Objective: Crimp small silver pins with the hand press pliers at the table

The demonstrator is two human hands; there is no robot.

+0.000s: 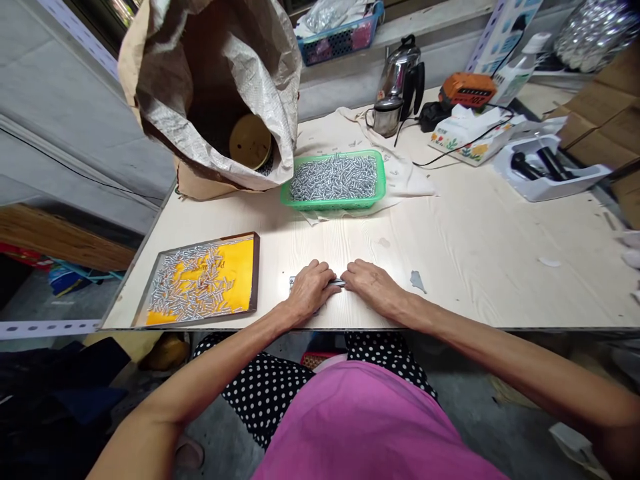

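On the tabletop near its front edge, my left hand (311, 290) is closed over a slim silver metal piece (339, 283), with the thumb along it. Part of a flat metal edge also shows at the left of this hand, mostly covered by the fingers. My right hand (373, 288) is closed too, its fingertips together at the right end of the silver piece. Beyond the hands stands a green basket (333, 205) filled with small silver metal pins (335, 177). To the left lies a shallow tray (255, 273) with more such pins scattered on its yellow bottom.
A large open sack (150, 120) with a round yellowish container (250, 141) inside stands at the back left. At the back right are a kettle (400, 73), a metal mug (387, 119), an orange battery (467, 90), a tissue box (465, 140) and a white tray (545, 190).
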